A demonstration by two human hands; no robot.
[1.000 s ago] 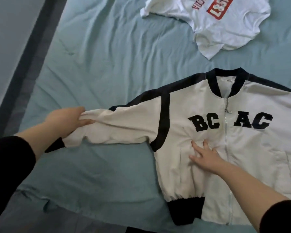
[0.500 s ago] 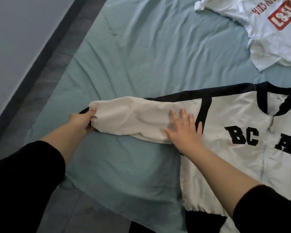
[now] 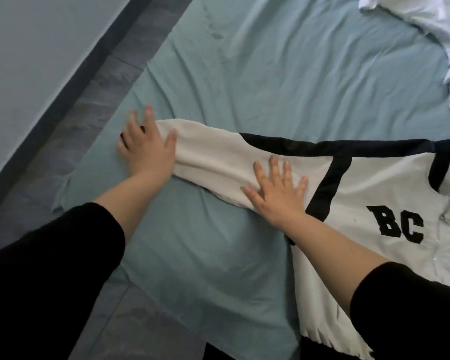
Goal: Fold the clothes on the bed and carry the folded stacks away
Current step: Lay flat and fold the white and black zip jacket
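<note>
A white jacket with black trim and black letters "BC" lies face up on the teal bed sheet. Its sleeve stretches out flat to the left. My left hand lies flat with spread fingers over the cuff end of that sleeve. My right hand presses flat on the upper sleeve, just left of the black shoulder seam. A white T-shirt lies crumpled at the top right corner, mostly cut off by the frame.
The bed's left edge runs diagonally along a dark wooden floor and a grey wall. The sheet hangs over the near corner at the bottom. Wrinkled bare sheet lies between the jacket and the T-shirt.
My left hand let go of the sleeve cuff and now lies flat on it. The sleeve is stretched straighter. The view shifted left, pushing the jacket body and T-shirt toward the right edge.
</note>
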